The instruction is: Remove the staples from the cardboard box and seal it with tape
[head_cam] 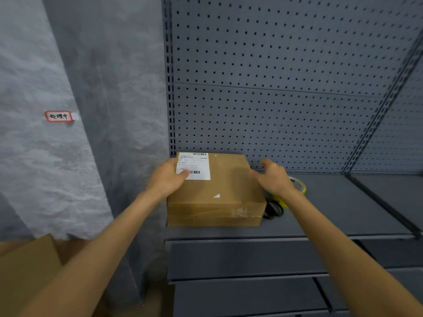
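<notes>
— Brown cardboard under the fingers, is that right? What are the hands doing?

— Yes. The left hand (168,179) rests on the upper left corner of the cardboard box (215,193), its thumb lying over the lower edge of the white shipping label (193,165) and its fingers curled down over the box's left side, so it has hold of that corner. The right hand (273,178) hovers at the box's right edge with fingers spread and loosely bent; it is blurred, and I cannot tell whether the fingertips touch the cardboard. It grips nothing.

— And how does the box itself look?

— Plain, squat and closed, with a flat top. The label sits at the top's far left, printed with barcodes and small text too fine to read. A little white scrap (216,196) lies near the middle of the top. Clear tape runs across the front face, wrinkled toward the right. I can make out no staples at this sharpness.

— Where does it stand?

— On a grey metal shelf (332,216), at its left end, backed by a grey pegboard panel (274,76).

— Anything beside it?

— Just right of the box, partly hidden by the right wrist, a yellow tape roll (297,186) and a black-handled tool (273,209), likely scissors. Left of the shelving hangs grey fabric with a red-bordered tag (58,116). Another piece of cardboard (27,266) shows at the lower left.
</notes>
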`<state>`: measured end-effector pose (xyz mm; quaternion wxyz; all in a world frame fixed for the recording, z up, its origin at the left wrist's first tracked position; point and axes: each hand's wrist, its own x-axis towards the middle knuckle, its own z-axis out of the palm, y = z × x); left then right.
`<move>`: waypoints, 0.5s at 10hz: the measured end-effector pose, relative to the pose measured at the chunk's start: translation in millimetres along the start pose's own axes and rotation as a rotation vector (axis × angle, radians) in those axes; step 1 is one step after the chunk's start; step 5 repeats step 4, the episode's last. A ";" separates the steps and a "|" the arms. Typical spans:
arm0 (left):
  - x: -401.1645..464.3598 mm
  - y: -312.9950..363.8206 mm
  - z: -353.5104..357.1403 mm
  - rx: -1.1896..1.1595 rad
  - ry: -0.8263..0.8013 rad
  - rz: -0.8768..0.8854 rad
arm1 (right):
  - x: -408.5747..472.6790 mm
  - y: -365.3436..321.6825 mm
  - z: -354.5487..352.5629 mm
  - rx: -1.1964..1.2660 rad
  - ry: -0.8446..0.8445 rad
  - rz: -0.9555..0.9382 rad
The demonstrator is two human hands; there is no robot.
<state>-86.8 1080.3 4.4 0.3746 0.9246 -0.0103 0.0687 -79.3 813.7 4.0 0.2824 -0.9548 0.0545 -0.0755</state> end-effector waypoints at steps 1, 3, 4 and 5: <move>8.2 19.5 -8.7 0.508 0.053 0.238 | -7.8 -12.2 -22.9 -0.276 0.072 -0.123; -28.5 74.7 -15.2 0.791 0.046 0.280 | -50.1 -0.9 -64.8 -0.643 0.109 -0.265; -57.5 88.0 -8.7 0.821 0.054 0.213 | -78.6 17.3 -79.0 -0.704 0.127 -0.315; -57.5 88.0 -8.7 0.821 0.054 0.213 | -78.6 17.3 -79.0 -0.704 0.127 -0.315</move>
